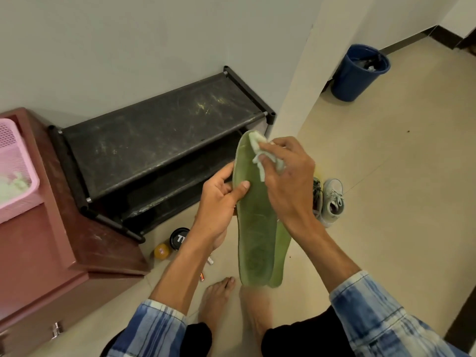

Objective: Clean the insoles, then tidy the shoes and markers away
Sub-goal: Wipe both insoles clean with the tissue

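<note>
My left hand (219, 199) grips two green insoles (253, 228) held upright together, thumb across the front one; the second insole (282, 256) peeks out behind at the lower right. My right hand (288, 181) pinches a white wipe (257, 150) and presses it on the upper part of the front insole. A pair of grey-white sneakers (332, 199) stands on the floor just behind my right hand, partly hidden by it. Small markers (202, 276) lie on the floor near my bare feet.
A black two-tier shoe rack (154, 140) stands against the wall. A reddish cabinet (64, 240) at left carries a pink basket (15, 171). A black tin (179, 238) and a yellow jar (161, 251) sit by the rack. A blue bin (358, 73) stands far right.
</note>
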